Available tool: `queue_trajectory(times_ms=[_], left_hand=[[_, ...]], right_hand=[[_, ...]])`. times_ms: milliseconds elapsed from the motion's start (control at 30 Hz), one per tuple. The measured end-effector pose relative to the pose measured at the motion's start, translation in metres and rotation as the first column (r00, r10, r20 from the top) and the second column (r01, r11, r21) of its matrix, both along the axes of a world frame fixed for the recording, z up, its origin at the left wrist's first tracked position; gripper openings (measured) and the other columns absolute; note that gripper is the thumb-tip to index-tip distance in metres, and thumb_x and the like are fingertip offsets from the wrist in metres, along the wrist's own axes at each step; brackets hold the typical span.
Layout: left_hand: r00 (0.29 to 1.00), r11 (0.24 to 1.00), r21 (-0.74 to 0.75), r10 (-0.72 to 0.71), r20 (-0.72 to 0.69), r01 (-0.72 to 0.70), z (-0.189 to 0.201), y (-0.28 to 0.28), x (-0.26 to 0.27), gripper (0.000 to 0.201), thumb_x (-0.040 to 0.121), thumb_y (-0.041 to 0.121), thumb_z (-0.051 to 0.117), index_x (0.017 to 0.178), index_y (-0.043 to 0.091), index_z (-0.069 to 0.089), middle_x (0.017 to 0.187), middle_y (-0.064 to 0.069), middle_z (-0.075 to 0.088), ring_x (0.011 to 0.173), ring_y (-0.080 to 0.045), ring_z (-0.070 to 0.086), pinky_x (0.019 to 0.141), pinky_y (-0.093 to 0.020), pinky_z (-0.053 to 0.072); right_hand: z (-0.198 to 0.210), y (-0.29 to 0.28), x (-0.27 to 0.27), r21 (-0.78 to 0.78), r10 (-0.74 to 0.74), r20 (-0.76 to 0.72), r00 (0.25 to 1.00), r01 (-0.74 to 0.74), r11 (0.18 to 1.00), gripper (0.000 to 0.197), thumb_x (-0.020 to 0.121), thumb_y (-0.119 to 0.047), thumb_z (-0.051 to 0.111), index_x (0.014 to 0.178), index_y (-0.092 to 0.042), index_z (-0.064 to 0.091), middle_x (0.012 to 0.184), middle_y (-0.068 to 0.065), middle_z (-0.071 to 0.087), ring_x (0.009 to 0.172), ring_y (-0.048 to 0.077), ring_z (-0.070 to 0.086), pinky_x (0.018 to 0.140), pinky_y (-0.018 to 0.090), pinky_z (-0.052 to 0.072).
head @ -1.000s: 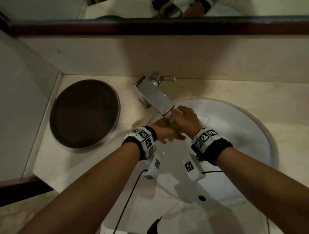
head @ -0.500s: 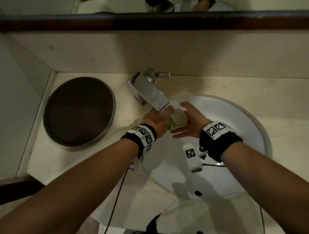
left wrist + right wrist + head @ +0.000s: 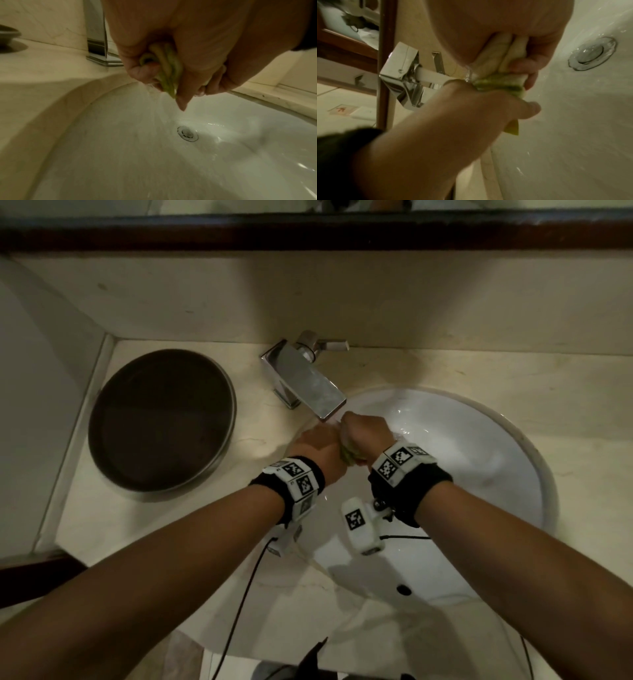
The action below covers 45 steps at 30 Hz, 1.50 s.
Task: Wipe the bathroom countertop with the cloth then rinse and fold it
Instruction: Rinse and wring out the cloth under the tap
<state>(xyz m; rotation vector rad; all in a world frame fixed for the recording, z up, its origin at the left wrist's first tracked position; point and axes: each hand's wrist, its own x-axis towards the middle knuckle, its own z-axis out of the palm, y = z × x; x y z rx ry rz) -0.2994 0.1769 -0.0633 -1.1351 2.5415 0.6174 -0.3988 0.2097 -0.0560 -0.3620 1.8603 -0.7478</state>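
A wet yellow-green cloth [image 3: 347,456] is bunched between my two hands, just under the spout of the chrome faucet [image 3: 308,381] and above the white sink [image 3: 479,460]. My left hand [image 3: 317,451] grips its near end. My right hand [image 3: 366,433] is curled over its far end. In the left wrist view folds of the cloth [image 3: 169,70] stick out between my fingers [image 3: 137,71], and water falls from it toward the drain [image 3: 187,134]. In the right wrist view the cloth [image 3: 498,82] is squeezed between my right hand [image 3: 527,71] and left hand [image 3: 471,115].
A dark round tray [image 3: 161,422] sits on the beige countertop [image 3: 445,364] left of the faucet. A wall and a dark wooden mirror frame [image 3: 308,234] stand right behind. The sink's overflow hole [image 3: 403,589] faces me at the front. Cables hang from both wrists.
Half a second ago the balled cloth lay visible in my right palm. Now both hands have closed round it and squeeze it under the spout.
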Motion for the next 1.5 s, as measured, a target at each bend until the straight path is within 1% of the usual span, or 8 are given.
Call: queue_trajectory(times_ms=[100, 233, 367, 533, 767, 933, 1167, 1500], left_hand=[[0.994, 0.985, 0.135, 0.112, -0.009, -0.109, 0.007, -0.006, -0.004, 0.013, 0.088, 0.031, 0.059, 0.085, 0.018, 0.058, 0.080, 0.001, 0.060, 0.074, -0.017, 0.060, 0.066, -0.027, 0.047], [0.974, 0.898, 0.413, 0.206, -0.095, -0.150, 0.014, -0.007, -0.005, 0.025, 0.083, 0.020, 0.068, 0.061, 0.021, 0.057, 0.060, 0.002, 0.061, 0.055, -0.013, 0.055, 0.058, -0.024, 0.046], [0.894, 0.704, 0.664, 0.432, -0.117, -0.253, 0.011, -0.006, 0.012, 0.031, 0.079, 0.017, 0.073, 0.056, 0.013, 0.052, 0.043, 0.000, 0.049, 0.038, -0.013, 0.042, 0.043, -0.020, 0.036], [0.793, 0.413, 0.854, 0.609, -0.001, -0.316, 0.014, -0.002, 0.021, 0.021, 0.079, -0.004, 0.068, 0.073, 0.010, 0.055, 0.058, -0.005, 0.045, 0.050, -0.015, 0.039, 0.049, -0.026, 0.036], [0.842, 0.403, 0.880, 0.540, -0.009, -0.250, 0.019, -0.019, 0.017, 0.030, 0.081, 0.014, 0.074, 0.109, 0.020, 0.064, 0.107, -0.004, 0.070, 0.098, -0.018, 0.067, 0.077, -0.037, 0.059], [0.860, 0.775, 0.578, 0.456, -0.228, -0.257, 0.015, -0.023, 0.007, 0.038, 0.078, 0.014, 0.078, 0.112, 0.011, 0.063, 0.111, -0.005, 0.067, 0.102, -0.024, 0.063, 0.089, -0.039, 0.053], [0.788, 0.699, 0.655, 0.561, -0.255, -0.286, 0.008, -0.016, 0.001, 0.060, 0.079, 0.007, 0.076, 0.133, 0.011, 0.050, 0.132, -0.005, 0.057, 0.124, -0.021, 0.051, 0.105, -0.027, 0.036], [0.748, 0.769, 0.559, 0.561, -0.354, -0.312, 0.015, -0.016, 0.005, 0.037, 0.076, -0.004, 0.072, 0.110, 0.007, 0.061, 0.102, -0.001, 0.061, 0.096, -0.016, 0.058, 0.078, -0.018, 0.044]], right_hand=[[0.006, -0.003, -0.001, 0.000, 0.090, -0.141, 0.986, -0.090, 0.996, 0.033, 0.088, -0.035, 0.051, 0.067, -0.012, 0.060, 0.070, 0.006, 0.063, 0.069, 0.026, 0.058, 0.066, 0.029, 0.044], [0.011, -0.006, 0.001, -0.006, 0.150, -0.260, 0.954, -0.157, 0.988, 0.027, 0.083, -0.030, 0.055, 0.067, -0.010, 0.064, 0.065, 0.004, 0.062, 0.066, 0.024, 0.059, 0.058, 0.026, 0.039], [0.006, -0.008, 0.012, -0.008, 0.307, -0.430, 0.849, -0.344, 0.939, 0.025, 0.084, -0.020, 0.052, 0.062, -0.013, 0.059, 0.065, 0.005, 0.059, 0.066, 0.027, 0.058, 0.060, 0.027, 0.041], [0.004, -0.006, 0.013, -0.043, 0.390, -0.414, 0.823, -0.445, 0.894, 0.021, 0.080, -0.027, 0.055, 0.066, -0.013, 0.061, 0.059, -0.003, 0.053, 0.060, 0.019, 0.058, 0.053, 0.023, 0.042], [0.002, 0.006, -0.009, -0.285, 0.258, -0.341, 0.904, -0.362, 0.888, 0.015, 0.081, -0.036, 0.061, 0.093, -0.027, 0.065, 0.090, -0.010, 0.070, 0.086, 0.012, 0.066, 0.079, 0.033, 0.051], [0.007, 0.004, -0.020, -0.323, 0.201, -0.199, 0.959, -0.258, 0.911, 0.043, 0.089, -0.021, 0.056, 0.130, -0.033, 0.052, 0.115, -0.006, 0.061, 0.103, 0.013, 0.059, 0.080, 0.023, 0.046], [0.017, -0.003, -0.026, -0.377, 0.194, -0.132, 0.972, -0.230, 0.897, 0.085, 0.087, -0.016, 0.066, 0.149, -0.042, 0.015, 0.109, -0.002, 0.057, 0.095, 0.016, 0.064, 0.079, 0.029, 0.054], [0.031, -0.022, -0.032, -0.366, 0.261, -0.191, 0.946, -0.315, 0.876, 0.082, 0.088, -0.009, 0.058, 0.149, -0.043, 0.017, 0.088, 0.004, 0.057, 0.083, 0.020, 0.059, 0.076, 0.037, 0.054]])
